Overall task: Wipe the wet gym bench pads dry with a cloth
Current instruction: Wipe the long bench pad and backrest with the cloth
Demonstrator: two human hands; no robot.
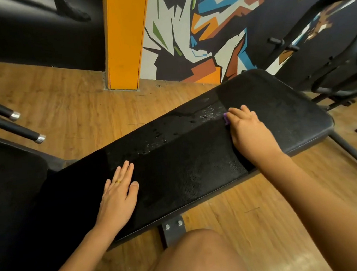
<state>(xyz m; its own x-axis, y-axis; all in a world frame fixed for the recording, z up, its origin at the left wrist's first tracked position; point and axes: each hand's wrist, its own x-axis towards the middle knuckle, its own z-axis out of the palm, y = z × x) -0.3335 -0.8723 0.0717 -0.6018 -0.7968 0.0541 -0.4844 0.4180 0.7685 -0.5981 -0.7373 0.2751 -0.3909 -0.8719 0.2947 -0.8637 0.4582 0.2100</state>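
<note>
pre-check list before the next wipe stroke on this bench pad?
1. Cloth under right hand: ok, though only a purple edge shows.
2. Left hand flat on bench pad, bracing: ok.
3. Pad dry: not ok, droplets along the far strip.
4. Left hand out of the wet strip: ok, it lies on the near side.
5. Cloth dry enough: cannot tell, mostly hidden.
</note>
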